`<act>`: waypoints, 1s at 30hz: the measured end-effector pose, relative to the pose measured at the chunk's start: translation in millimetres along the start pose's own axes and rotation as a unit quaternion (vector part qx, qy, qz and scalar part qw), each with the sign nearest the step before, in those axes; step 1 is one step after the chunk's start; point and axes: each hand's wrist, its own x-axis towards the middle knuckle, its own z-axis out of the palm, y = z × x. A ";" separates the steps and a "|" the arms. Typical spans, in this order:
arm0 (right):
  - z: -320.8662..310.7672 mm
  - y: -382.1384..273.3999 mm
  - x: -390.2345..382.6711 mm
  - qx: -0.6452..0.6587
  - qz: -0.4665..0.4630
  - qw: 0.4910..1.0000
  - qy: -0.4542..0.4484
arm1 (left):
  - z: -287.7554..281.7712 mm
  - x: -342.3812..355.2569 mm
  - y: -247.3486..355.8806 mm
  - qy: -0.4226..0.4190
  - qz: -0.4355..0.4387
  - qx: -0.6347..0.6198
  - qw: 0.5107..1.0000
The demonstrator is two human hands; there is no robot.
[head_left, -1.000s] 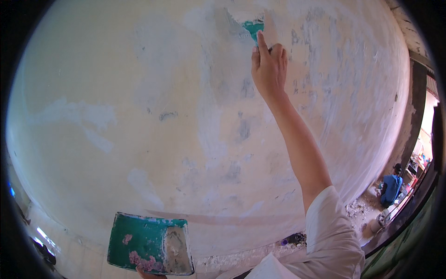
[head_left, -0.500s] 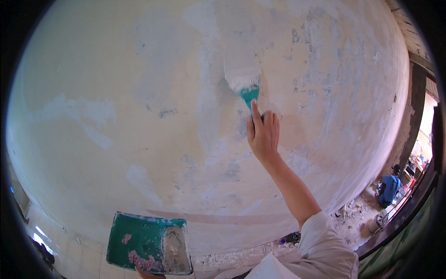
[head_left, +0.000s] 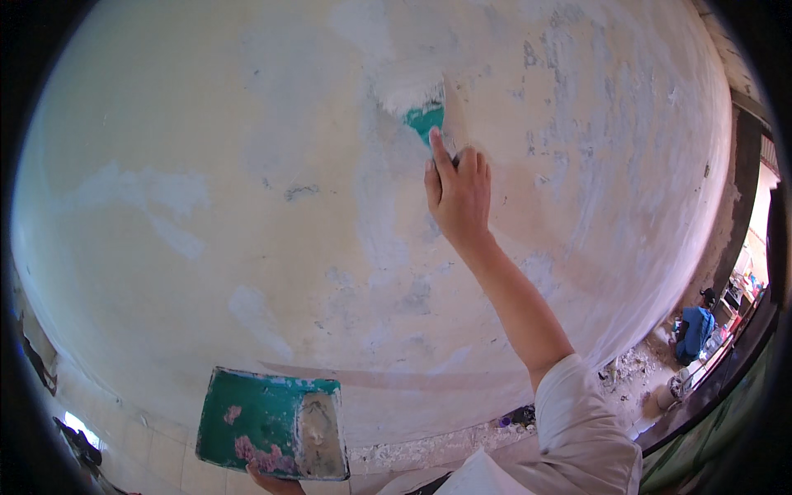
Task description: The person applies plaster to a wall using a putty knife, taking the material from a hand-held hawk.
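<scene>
The green scraper (head_left: 425, 118) is on the patchy wall (head_left: 206, 272). The right hand (head_left: 462, 196) grips it; the left (head_left: 271, 481) holds the tray (head_left: 216, 412) below. Light, even pushing should smooth the paste (head_left: 412, 91).

The patchy cream and grey wall (head_left: 206, 124) blocks the way ahead. A wide green scraper (head_left: 425, 120) fills the spot just above the bare right hand (head_left: 464, 196). There is lots of room left of that hand. Low down, a green rectangular tray (head_left: 268, 406) in the left hand (head_left: 275, 483) gets in the way. A big gap lies between tray and right arm (head_left: 524, 307).
</scene>
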 end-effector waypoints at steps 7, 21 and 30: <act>-12.9 1.9 -120.6 0.015 0.023 0.996 -0.084 | 40.9 -14.9 13.1 0.081 -0.015 0.019 0.996; -4.8 25.5 -59.0 0.013 0.023 1.000 -0.013 | -7.3 0.2 -7.0 0.026 0.046 -0.004 0.999; -19.2 12.7 -142.3 0.055 0.020 0.997 -0.054 | -12.4 10.9 -26.2 0.046 0.032 -0.017 0.998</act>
